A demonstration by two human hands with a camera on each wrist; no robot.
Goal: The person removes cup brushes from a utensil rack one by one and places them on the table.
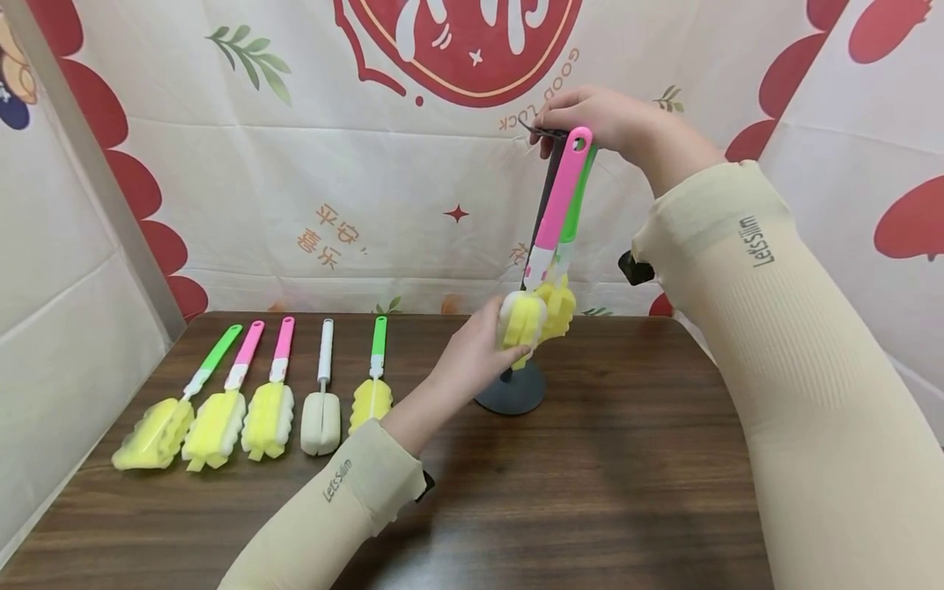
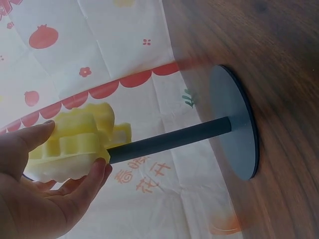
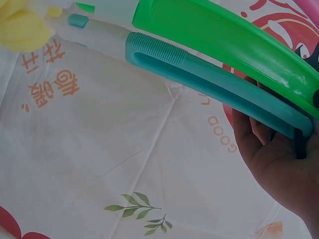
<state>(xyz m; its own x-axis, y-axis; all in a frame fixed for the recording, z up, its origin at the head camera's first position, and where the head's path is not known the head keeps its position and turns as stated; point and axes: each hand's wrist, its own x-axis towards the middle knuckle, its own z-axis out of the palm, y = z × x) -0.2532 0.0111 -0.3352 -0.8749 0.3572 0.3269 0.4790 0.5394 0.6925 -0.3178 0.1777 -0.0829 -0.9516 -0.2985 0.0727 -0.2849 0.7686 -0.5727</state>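
A black stand (image 1: 516,395) with a round base and hooks at its top rises from the table's far side. Sponge cup brushes hang from it: a pink-handled one (image 1: 559,197), a green-handled one (image 3: 209,47) and a teal-handled one (image 3: 214,87). My left hand (image 1: 472,354) grips the yellow and white sponge head (image 2: 65,144) of the pink-handled brush, thumb on one side and fingers on the other. Up at the hooks, my right hand (image 1: 601,121) holds the stand's top with curled fingers, beside the handle ends; the hooks partly hide its fingertips.
On the left of the dark wood table (image 1: 590,475) several more brushes lie in a row, among them a green-handled one in clear wrap (image 1: 158,430) and a white one (image 1: 321,418). A printed cloth (image 1: 413,205) hangs behind the table.
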